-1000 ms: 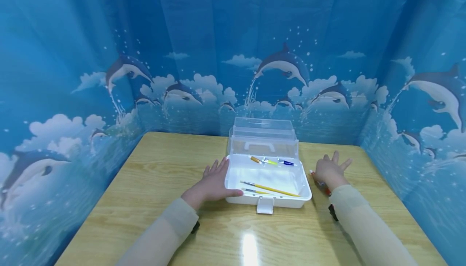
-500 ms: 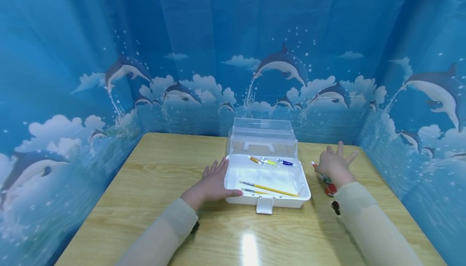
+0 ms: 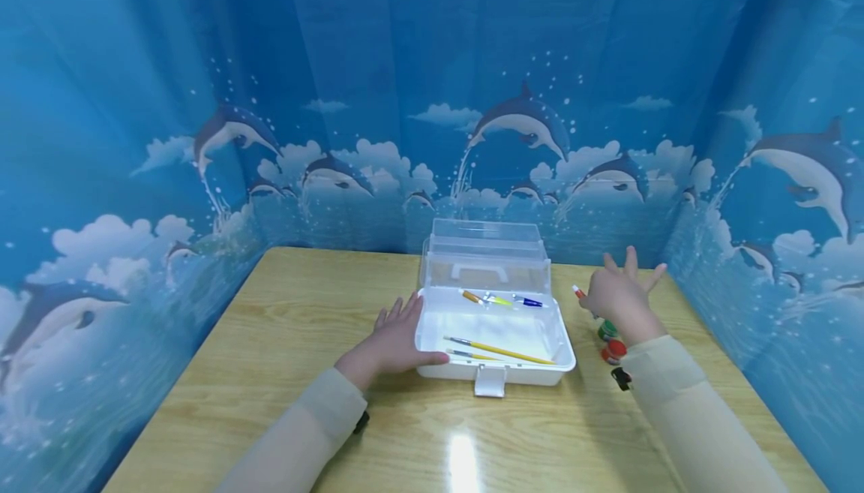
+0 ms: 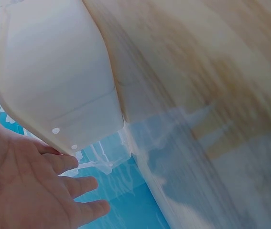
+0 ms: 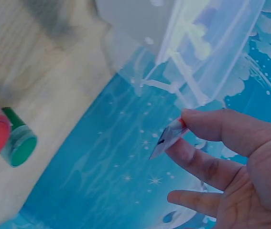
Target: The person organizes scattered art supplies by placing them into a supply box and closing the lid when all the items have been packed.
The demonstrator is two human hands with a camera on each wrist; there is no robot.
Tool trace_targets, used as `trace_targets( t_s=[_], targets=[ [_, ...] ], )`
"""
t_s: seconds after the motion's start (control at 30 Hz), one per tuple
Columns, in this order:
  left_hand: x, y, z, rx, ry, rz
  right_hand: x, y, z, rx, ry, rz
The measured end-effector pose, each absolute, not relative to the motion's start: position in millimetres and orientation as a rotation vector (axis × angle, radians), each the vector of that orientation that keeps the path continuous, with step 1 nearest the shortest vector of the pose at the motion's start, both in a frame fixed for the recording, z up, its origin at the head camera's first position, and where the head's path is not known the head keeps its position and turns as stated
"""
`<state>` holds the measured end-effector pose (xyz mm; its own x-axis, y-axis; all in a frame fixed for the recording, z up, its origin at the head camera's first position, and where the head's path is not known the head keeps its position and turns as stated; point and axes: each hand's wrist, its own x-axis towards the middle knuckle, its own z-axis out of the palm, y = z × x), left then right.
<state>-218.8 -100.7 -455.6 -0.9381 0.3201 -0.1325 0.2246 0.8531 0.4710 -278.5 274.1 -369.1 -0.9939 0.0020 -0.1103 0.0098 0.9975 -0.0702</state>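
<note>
A white plastic box [image 3: 565, 358] with its clear lid [image 3: 482, 253] raised stands in the middle of the table. My left hand [image 3: 400, 335] rests against the box's left wall, its fingers straight and its thumb along the front rim. In the left wrist view, that hand [image 4: 27, 186] touches the box near a corner. Right of the box, my right hand [image 3: 621, 299] pinches a small paint tube [image 3: 577, 292] with a white cap and a red band. The right wrist view shows the tube's flat end [image 5: 166, 137] between thumb and index finger, the other fingers spread.
Inside the box lie an orange tube [image 3: 471, 296], a yellow one [image 3: 499, 300], a blue one [image 3: 529, 302] and two yellow-handled paintbrushes [image 3: 502, 348]. A green-capped jar [image 3: 607, 330] and a red-capped jar [image 3: 613, 351] stand beneath my right wrist. A dolphin-print curtain surrounds the table.
My right hand has moved back and up from the table with the paint tube in its pinch, uncovering the green and red jars. My left hand has stayed at the box.
</note>
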Motion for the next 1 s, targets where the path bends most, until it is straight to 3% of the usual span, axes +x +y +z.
trace_targets(
  t_s=[1.0],
  targets=[
    [-219.6, -100.1, -455.7, 0.407, 2.826, 0.675, -271.0, 216.0, -337.3, -0.145, 3.190, -0.260]
  ],
)
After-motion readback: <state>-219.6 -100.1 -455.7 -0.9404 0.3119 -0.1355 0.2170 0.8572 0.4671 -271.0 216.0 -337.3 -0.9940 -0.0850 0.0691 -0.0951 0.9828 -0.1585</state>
